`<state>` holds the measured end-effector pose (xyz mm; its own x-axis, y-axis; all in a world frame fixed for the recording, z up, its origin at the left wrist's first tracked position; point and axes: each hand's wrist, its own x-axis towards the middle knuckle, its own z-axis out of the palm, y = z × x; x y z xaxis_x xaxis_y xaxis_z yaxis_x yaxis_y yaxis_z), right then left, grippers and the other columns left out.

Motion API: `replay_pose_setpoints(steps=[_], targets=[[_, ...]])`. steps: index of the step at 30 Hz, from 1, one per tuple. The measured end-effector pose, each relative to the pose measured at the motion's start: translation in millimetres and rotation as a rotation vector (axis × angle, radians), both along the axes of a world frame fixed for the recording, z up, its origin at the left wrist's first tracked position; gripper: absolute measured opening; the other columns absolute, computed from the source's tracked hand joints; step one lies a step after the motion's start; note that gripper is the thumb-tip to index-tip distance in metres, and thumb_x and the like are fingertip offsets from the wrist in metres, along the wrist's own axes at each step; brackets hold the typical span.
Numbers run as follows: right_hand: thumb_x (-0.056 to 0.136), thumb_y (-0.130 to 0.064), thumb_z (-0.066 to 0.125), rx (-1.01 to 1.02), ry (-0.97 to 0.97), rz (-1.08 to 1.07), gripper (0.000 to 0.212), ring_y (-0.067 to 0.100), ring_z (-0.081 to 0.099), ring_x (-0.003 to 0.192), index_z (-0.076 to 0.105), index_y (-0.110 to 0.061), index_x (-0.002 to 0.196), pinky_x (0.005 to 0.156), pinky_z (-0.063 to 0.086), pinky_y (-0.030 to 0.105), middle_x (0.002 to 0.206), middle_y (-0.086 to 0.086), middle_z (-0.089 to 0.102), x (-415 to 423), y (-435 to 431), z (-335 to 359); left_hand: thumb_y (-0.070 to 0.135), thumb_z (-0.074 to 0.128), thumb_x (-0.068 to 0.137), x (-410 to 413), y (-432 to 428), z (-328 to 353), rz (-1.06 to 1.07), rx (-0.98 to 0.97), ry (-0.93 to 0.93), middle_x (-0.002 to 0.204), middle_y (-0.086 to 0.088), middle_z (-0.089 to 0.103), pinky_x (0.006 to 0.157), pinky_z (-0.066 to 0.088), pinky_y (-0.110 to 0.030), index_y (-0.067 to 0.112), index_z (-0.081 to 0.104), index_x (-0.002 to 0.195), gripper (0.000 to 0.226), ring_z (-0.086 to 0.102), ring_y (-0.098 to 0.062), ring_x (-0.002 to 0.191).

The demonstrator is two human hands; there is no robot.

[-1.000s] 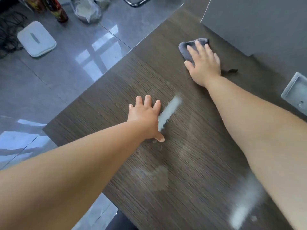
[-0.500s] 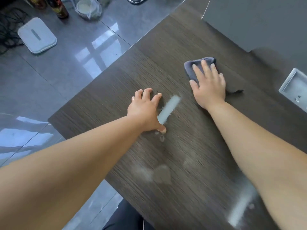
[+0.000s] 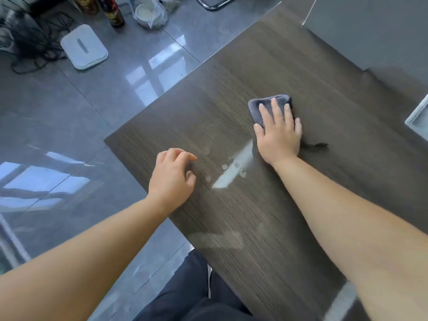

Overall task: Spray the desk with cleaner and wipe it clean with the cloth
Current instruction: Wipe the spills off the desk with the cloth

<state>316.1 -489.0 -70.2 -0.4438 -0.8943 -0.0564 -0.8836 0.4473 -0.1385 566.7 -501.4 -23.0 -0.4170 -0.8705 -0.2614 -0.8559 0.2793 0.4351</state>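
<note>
A dark wood-grain desk (image 3: 266,228) fills the middle of the head view. My right hand (image 3: 279,133) lies flat with straight fingers on a folded grey cloth (image 3: 257,106), pressing it onto the desk top. My left hand (image 3: 172,176) hovers at the desk's left edge with its fingers loosely curled, holding nothing. A pale wet streak (image 3: 234,172) with small droplets shines on the wood between the two hands. No spray bottle is in view.
A grey panel (image 3: 370,26) stands at the desk's far right, with a metal socket box (image 3: 419,117) set into the top. On the tiled floor lie a white pad (image 3: 84,47), black cables (image 3: 30,40), bottles (image 3: 113,10) and a plastic bag (image 3: 150,13).
My right hand has dragged the cloth back towards me across the desk. My left hand has lifted off the wood and curled its fingers, shifting left away from the wet streak.
</note>
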Motion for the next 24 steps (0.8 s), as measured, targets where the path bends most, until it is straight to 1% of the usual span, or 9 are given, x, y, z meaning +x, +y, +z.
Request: replay_pose_setpoints(steps=[1, 3, 8, 10, 15, 17, 20, 22, 24], targets=[[0.099, -0.048, 0.025, 0.012, -0.015, -0.113, 0.056, 0.028, 0.004, 0.146, 0.017, -0.03, 0.151, 0.115, 0.007, 0.052, 0.16, 0.0, 0.004, 24, -7, 2, 0.013, 0.052, 0.089, 2, 4, 0, 0.008, -0.001, 0.005, 0.131, -0.001, 0.045, 0.105, 0.024, -0.026, 0.018, 0.056, 0.122, 0.034, 0.027, -0.022, 0.128], [0.099, -0.047, 0.025, 0.021, -0.041, -0.047, 0.057, 0.031, 0.001, 0.146, 0.013, -0.028, 0.152, 0.115, 0.004, 0.053, 0.16, 0.003, 0.0, 74, -6, 0, 0.011, 0.052, 0.088, 7, 14, -1, 0.038, -0.007, 0.017, 0.13, -0.002, 0.046, 0.105, 0.025, -0.026, 0.016, 0.055, 0.122, 0.035, 0.029, -0.022, 0.127], [0.091, -0.048, 0.037, -0.042, -0.044, 0.81, 0.053, 0.033, 0.033, 0.138, 0.046, -0.027, 0.139, 0.111, 0.024, 0.051, 0.151, 0.004, 0.036, 82, 51, -3, 0.002, 0.053, 0.084, 26, 37, -5, 0.114, -0.052, 0.043, 0.122, -0.008, 0.051, 0.099, 0.027, -0.024, 0.009, 0.059, 0.111, 0.028, 0.037, -0.026, 0.118], [0.092, -0.049, 0.035, -0.055, 0.034, 0.927, 0.053, 0.03, 0.034, 0.138, 0.045, -0.028, 0.14, 0.111, 0.025, 0.049, 0.151, 0.002, 0.037, 43, 42, -6, 0.004, 0.053, 0.086, 35, 46, -7, 0.114, -0.043, 0.031, 0.121, -0.005, 0.051, 0.095, 0.026, -0.021, 0.01, 0.06, 0.108, 0.024, 0.037, -0.024, 0.118], [0.094, -0.05, 0.022, -0.04, 0.002, 0.192, 0.06, 0.03, 0.012, 0.145, 0.025, -0.028, 0.149, 0.114, 0.012, 0.053, 0.159, 0.002, 0.013, 52, 14, -4, 0.008, 0.052, 0.088, 43, 59, -7, 0.09, -0.024, 0.036, 0.126, -0.002, 0.047, 0.094, 0.03, -0.022, 0.013, 0.059, 0.116, 0.029, 0.035, -0.021, 0.124], [0.098, -0.047, 0.028, 0.01, 0.005, 0.117, 0.058, 0.033, 0.008, 0.146, 0.019, -0.026, 0.151, 0.114, 0.01, 0.054, 0.16, 0.006, 0.007, 104, 28, -5, 0.011, 0.05, 0.09, 47, 62, -7, 0.085, 0.01, 0.031, 0.129, -0.001, 0.045, 0.095, 0.033, -0.024, 0.015, 0.055, 0.121, 0.032, 0.034, -0.019, 0.125], [0.092, -0.049, 0.032, -0.061, -0.013, 0.569, 0.058, 0.036, 0.029, 0.139, 0.04, -0.024, 0.144, 0.11, 0.026, 0.057, 0.154, 0.009, 0.03, 136, 68, -5, 0.012, 0.051, 0.089, 53, 60, -6, 0.052, 0.003, 0.033, 0.13, -0.003, 0.046, 0.098, 0.034, -0.026, 0.015, 0.053, 0.125, 0.036, 0.039, -0.02, 0.123], [0.094, -0.049, 0.033, -0.004, 0.01, 0.926, 0.053, 0.032, 0.032, 0.139, 0.041, -0.028, 0.142, 0.111, 0.025, 0.051, 0.152, 0.004, 0.034, 110, 79, -4, 0.013, 0.051, 0.089, 63, 54, -5, 0.008, 0.003, 0.043, 0.128, -0.003, 0.049, 0.097, 0.036, -0.027, 0.013, 0.054, 0.122, 0.033, 0.043, -0.021, 0.12], [0.095, -0.047, 0.032, 0.001, 0.066, 0.958, 0.051, 0.03, 0.033, 0.138, 0.04, -0.028, 0.142, 0.111, 0.026, 0.05, 0.152, 0.003, 0.035, 72, 71, 0, 0.013, 0.052, 0.09, 69, 50, -5, -0.043, 0.027, 0.066, 0.128, -0.004, 0.049, 0.096, 0.038, -0.027, 0.011, 0.054, 0.123, 0.033, 0.045, -0.021, 0.119]])
